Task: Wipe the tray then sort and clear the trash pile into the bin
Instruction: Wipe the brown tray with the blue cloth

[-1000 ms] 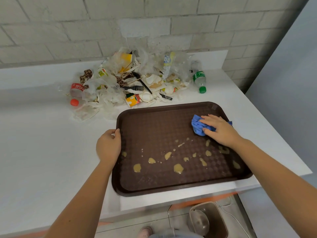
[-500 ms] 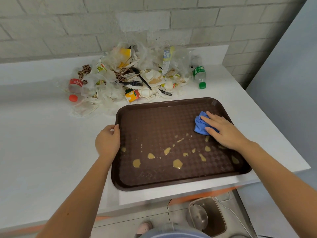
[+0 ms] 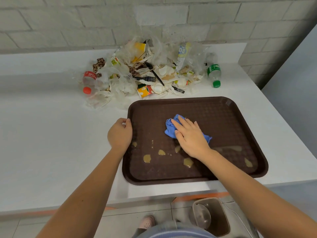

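A dark brown tray (image 3: 223,117) lies on the white counter, its near half dotted with several tan sauce spots (image 3: 147,158). My right hand (image 3: 190,138) presses flat on a crumpled blue cloth (image 3: 169,127) at the tray's middle. My left hand (image 3: 120,134) grips the tray's left rim. Behind the tray sits the trash pile (image 3: 145,74): crumpled plastic, paper cups, black cutlery, a red-capped bottle (image 3: 88,81) and a green-capped bottle (image 3: 214,73). The bin (image 3: 212,219) stands on the floor below the counter edge, at the lower right.
The white counter (image 3: 51,134) runs along a grey brick wall (image 3: 68,23). Its front edge is just below the tray, and its right edge is near the tray's right side. A shoe (image 3: 147,222) shows on the tiled floor.
My right hand has slid the blue cloth leftward from the tray's right side to its middle, wiping away some spots there. My left hand stays on the rim.
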The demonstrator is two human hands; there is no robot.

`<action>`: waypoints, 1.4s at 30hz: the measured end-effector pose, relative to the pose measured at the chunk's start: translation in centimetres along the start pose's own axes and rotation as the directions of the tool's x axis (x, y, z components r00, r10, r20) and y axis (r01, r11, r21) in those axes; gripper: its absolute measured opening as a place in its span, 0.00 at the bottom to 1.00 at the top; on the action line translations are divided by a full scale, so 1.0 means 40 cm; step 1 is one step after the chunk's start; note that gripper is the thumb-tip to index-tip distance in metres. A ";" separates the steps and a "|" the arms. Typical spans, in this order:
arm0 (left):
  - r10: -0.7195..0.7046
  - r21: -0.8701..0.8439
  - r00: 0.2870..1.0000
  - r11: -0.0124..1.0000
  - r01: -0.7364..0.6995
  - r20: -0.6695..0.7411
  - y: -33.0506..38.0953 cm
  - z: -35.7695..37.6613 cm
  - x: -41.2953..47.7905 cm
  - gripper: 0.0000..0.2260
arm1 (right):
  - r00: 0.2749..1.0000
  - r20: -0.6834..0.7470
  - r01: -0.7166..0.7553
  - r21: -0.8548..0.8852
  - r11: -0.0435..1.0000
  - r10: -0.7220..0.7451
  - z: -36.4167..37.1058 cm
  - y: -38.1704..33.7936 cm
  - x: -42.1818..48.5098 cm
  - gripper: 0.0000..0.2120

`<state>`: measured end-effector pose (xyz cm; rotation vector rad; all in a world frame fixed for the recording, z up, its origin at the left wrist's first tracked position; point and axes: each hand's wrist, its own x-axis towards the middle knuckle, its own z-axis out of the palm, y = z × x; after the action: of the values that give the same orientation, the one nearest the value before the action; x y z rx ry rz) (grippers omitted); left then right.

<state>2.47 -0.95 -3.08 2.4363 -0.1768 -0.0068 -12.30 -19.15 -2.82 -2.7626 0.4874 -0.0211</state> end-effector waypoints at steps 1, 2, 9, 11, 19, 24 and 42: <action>0.003 -0.002 1.000 1.000 -0.003 0.003 -0.001 0.001 0.001 0.15 | 1.000 0.008 0.016 0.007 1.000 -0.017 0.011 -0.029 0.006 0.22; 0.005 -0.003 1.000 1.000 -0.005 0.007 -0.001 0.002 0.002 0.15 | 0.999 0.015 0.036 0.012 0.999 -0.036 0.020 -0.056 0.013 0.22; -0.002 -0.025 0.987 1.000 0.006 0.159 -0.009 -0.016 0.043 0.14 | 0.980 0.078 0.182 0.031 0.983 -0.184 0.060 -0.197 0.067 0.22; 0.011 -0.021 0.976 1.000 -0.007 0.218 -0.008 -0.025 0.058 0.14 | 0.969 0.105 0.221 0.025 0.975 -0.223 0.067 -0.225 0.073 0.22; 0.021 -0.007 0.961 1.000 -0.020 0.276 -0.002 -0.034 0.074 0.13 | 0.940 0.073 0.329 0.069 0.942 -0.334 0.086 -0.255 0.021 0.22; 0.038 0.048 0.974 0.998 -0.050 0.222 -0.005 -0.018 0.057 0.14 | 0.893 0.072 0.436 0.100 0.894 -0.443 0.087 -0.233 -0.024 0.23; 0.164 0.368 0.979 0.908 -0.198 0.121 0.003 0.002 0.010 0.17 | 0.993 0.017 0.118 -0.052 0.992 -0.117 -0.042 0.105 -0.038 0.23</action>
<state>2.84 -1.16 -3.05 2.7972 -0.4846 0.0047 -15.24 -22.92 -2.56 -2.8375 0.3256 -0.0171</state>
